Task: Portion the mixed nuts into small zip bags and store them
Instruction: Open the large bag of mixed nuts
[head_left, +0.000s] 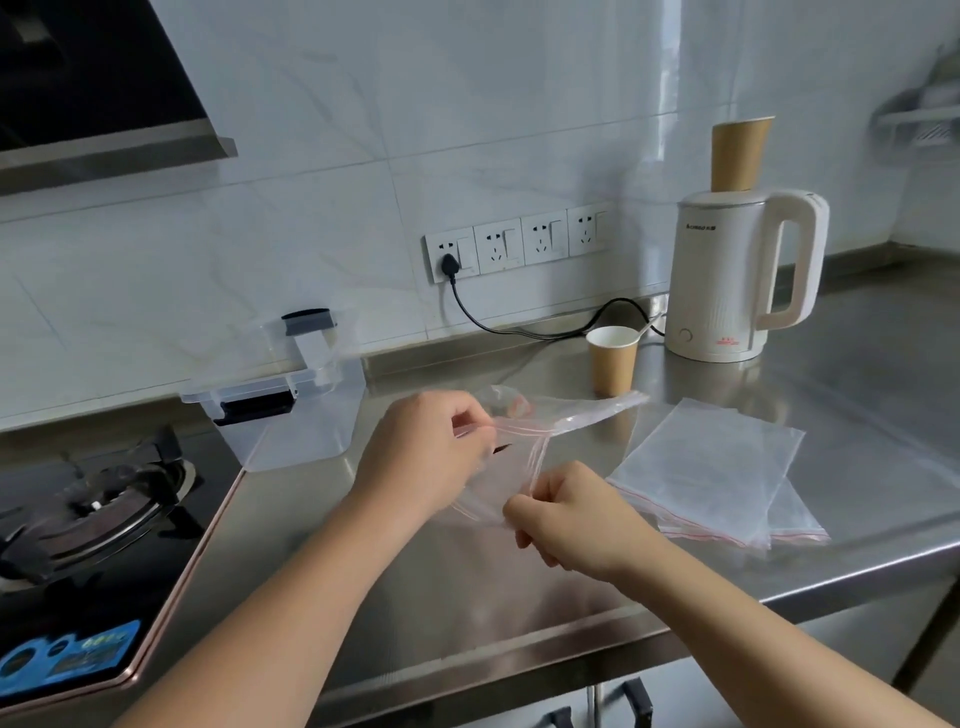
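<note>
1. Both hands pinch one clear zip bag (524, 441) above the steel bench (467, 597); the left hand (426, 452) grips its red-lined top edge between curled fingertips, forearm reaching in from lower left.
2. Right hand (566, 514), nearer the body and just right of the left, has fingers curled round the bag's other lip, knuckles up.
3. Between the two grips the bag's mouth is stretched; its far end trails toward a paper cup (613, 358).
4. Right of the grip, a stack of flat zip bags (717, 473) lies on the bench.
5. Left of the grip stands a clear lidded container (296, 410).
6. Beyond the cup is a white kettle (737, 275).
</note>
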